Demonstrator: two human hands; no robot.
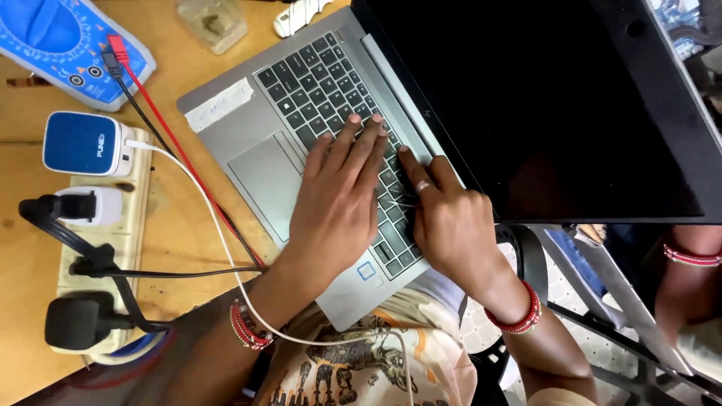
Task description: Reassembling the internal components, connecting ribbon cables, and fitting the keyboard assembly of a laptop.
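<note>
Both hands cover some laptop [301,120] keys; the blue multimeter [68,45] is cut off.

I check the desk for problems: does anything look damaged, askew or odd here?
Yes. The laptop lies askew and overhangs the table edge toward the lap. A strip of tape is stuck on its palm rest. Its screen is black while both hands, left and right, press the keys.

Matt metal laptop on worn wooden table

Laptop [256,128] body brushed silver metal, matt; keys dark matt plastic, screen [556,98] glossy black. Paper tape strip [219,104] on the deck. Table [177,218] scuffed bare wood. Power strip [101,248] cream plastic, plugs glossy. Multimeter [68,41] blue plastic. Beaded bracelets [519,319]; printed cloth [368,361].
</note>
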